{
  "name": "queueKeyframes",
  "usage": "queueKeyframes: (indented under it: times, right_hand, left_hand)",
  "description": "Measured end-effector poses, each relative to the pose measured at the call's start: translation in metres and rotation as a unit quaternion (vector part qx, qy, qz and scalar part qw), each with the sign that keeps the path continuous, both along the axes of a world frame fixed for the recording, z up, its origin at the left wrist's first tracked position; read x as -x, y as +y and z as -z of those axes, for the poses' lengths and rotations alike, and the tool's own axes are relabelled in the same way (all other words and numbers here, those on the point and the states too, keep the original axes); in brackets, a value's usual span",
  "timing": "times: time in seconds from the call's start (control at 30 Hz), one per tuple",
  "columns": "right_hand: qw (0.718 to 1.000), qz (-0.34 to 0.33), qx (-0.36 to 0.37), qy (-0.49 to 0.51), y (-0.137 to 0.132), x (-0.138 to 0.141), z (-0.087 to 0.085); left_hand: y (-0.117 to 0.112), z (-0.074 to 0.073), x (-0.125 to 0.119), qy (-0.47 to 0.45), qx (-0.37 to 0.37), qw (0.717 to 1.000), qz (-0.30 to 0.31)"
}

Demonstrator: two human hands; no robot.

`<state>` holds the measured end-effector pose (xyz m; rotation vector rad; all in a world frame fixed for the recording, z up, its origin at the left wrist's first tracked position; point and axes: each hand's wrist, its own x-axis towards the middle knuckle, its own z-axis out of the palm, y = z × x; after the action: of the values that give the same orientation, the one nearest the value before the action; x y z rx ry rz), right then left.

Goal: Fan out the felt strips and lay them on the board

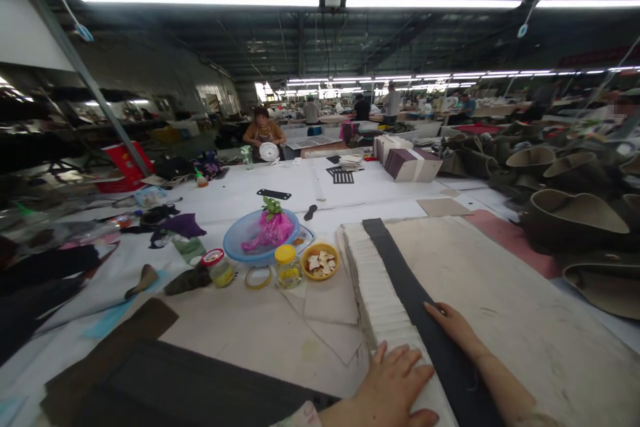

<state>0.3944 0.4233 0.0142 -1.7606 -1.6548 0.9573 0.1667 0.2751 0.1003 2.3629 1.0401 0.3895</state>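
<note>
Grey-black and thin, the strip [404,280] looks light and flexible, best held by its long edges; it lies beside ridged white material [379,293], its long axis running away and leftward. The left hand [393,383] spreads over that material; the right hand [457,330] touches the strip, whether pinching cannot be told.

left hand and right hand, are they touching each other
Apart. The head view shows the dark strip in a plain gap between the left hand and right hand.

Pink bag [270,232] with green leaves [273,208] in blue basin [233,242]; yellow-lidded jar [289,269] beside yellow bowl [321,277].
</note>
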Motion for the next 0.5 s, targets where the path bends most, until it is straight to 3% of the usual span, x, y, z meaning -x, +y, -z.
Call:
queueKeyframes:
  times: [0.13, 0.27, 0.37, 0.5]
  right_hand:
    - [0.999, -0.013, 0.014, -0.026, 0.006, -0.001, 0.014]
    - [0.998, 0.009, 0.026, -0.051, 0.005, -0.007, 0.027]
    - [0.996, 0.004, 0.028, -0.084, 0.006, -0.006, 0.027]
    - [0.991, -0.004, 0.020, -0.130, 0.007, -0.005, 0.028]
  left_hand:
    - [-0.002, -0.002, 0.020, 0.014, -0.010, 1.000, -0.012]
    - [-0.018, -0.015, 0.060, 0.049, -0.011, 0.997, -0.051]
    - [-0.042, -0.016, 0.099, 0.084, -0.026, 0.992, -0.095]
    - [-0.098, 0.000, 0.169, 0.101, -0.123, 0.967, -0.199]
